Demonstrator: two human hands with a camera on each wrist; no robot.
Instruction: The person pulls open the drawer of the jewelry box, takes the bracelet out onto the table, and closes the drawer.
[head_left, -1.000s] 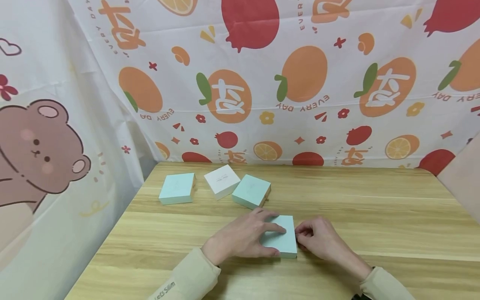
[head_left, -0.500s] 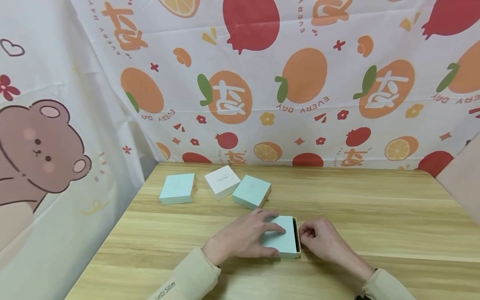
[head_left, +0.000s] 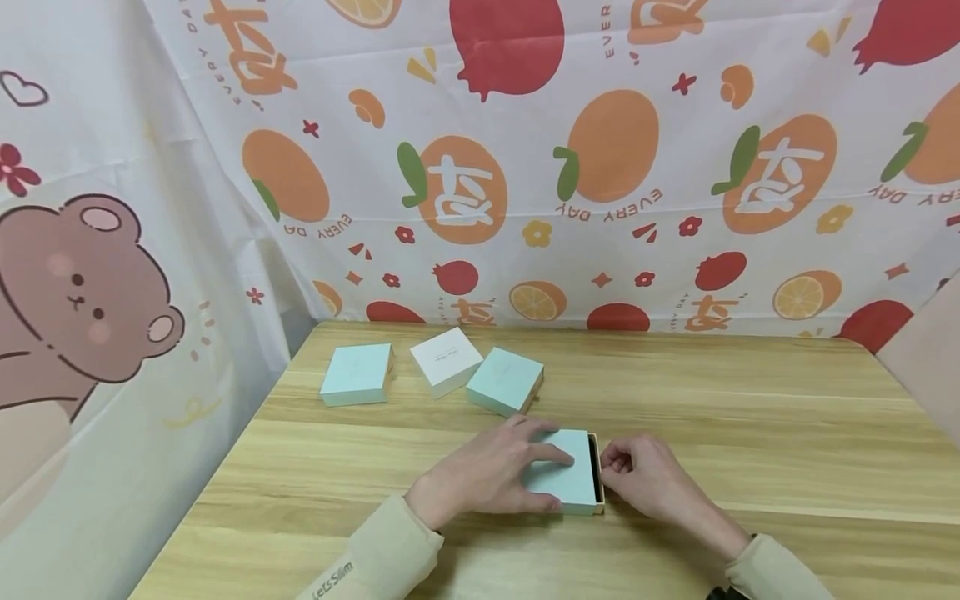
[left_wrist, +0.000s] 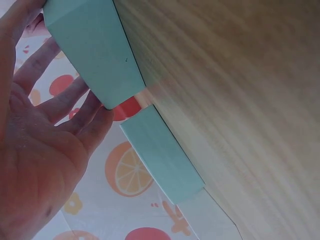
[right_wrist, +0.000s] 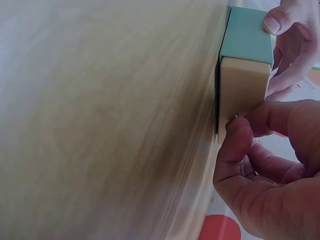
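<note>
A pale mint drawer box (head_left: 564, 482) lies on the table before me, its cream inner drawer (right_wrist: 242, 90) sticking out slightly at the right. A dark strip of the interior shows in the gap. My left hand (head_left: 491, 471) spans the box's sleeve, thumb at the near edge, index finger on top and other fingers toward the far edge. At the drawer's front, my right hand (head_left: 641, 475) pinches a tiny pull (right_wrist: 236, 116) between thumb and index finger; the fingertips mostly hide it.
Behind the hands stand a mint box (head_left: 504, 381), a white box (head_left: 446, 361) with small print, and another mint box (head_left: 356, 372) at the far left. A fruit-print cloth (head_left: 615, 150) hangs along the wooden table's (head_left: 712, 383) back edge.
The inner drawer has slid a little to the right out of the sleeve, along with my right hand; it was flush one second ago. My left hand has stayed on the sleeve.
</note>
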